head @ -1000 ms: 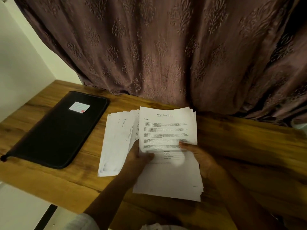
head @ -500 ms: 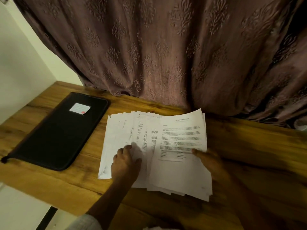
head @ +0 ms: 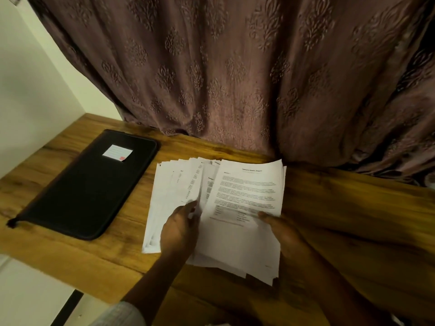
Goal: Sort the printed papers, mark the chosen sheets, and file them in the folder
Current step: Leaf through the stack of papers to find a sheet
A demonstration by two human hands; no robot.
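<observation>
Nearest, the left hand (head: 180, 228) pinches the edge of a sheet in the left part of the fan. The right hand (head: 283, 231) holds the right part, its thumb lying on the top sheet (head: 247, 191) and its fingers hidden beneath. The papers (head: 164, 208) lie fanned on the table (head: 353, 220) between both hands. This looks like the sorting step: no sheet is yet marked or filed. The next move likely calls for drawing one sheet clear of the fan without dragging its neighbours. No pen is in view. Farther left, well apart from the papers, the black folder (head: 91, 184) lies closed, a label (head: 117, 152) on its cover; it will need opening. The curtain (head: 235, 78) hangs behind.
</observation>
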